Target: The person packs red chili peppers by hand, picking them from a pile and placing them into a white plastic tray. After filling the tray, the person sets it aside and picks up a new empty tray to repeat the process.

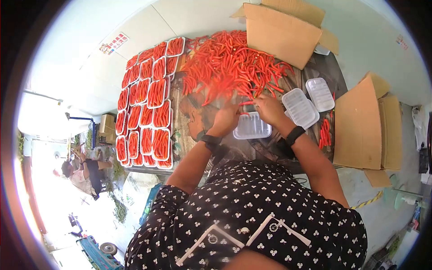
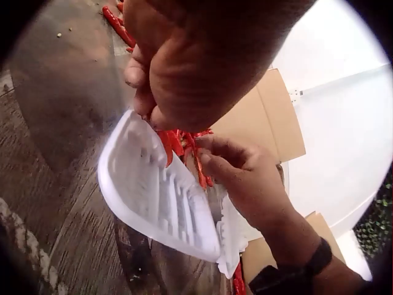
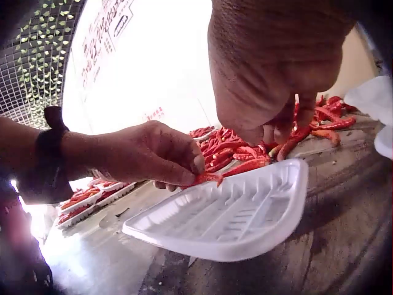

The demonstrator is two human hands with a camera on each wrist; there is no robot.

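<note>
An unfilled white ribbed tray [image 1: 252,126] lies on the table in front of the person. The left hand [image 1: 227,118] pinches a red chili [image 3: 209,178] over the tray's far edge, clearest in the right wrist view. Close beside it, the right hand [image 1: 269,110] has its fingers curled round a red chili [image 1: 247,103]. Beyond both hands spreads a big heap of loose red chilies [image 1: 234,63]. In the left wrist view the left hand [image 2: 190,67] hangs above the tray [image 2: 159,190], and its fingertips are partly hidden.
Rows of chili-filled trays [image 1: 157,93] cover the table's left side. Two more white trays [image 1: 300,108] lie to the right, near several loose chilies [image 1: 325,133]. Cardboard boxes stand at the back [image 1: 281,36] and right [image 1: 360,126]. Someone sits [image 1: 92,175] in the left background.
</note>
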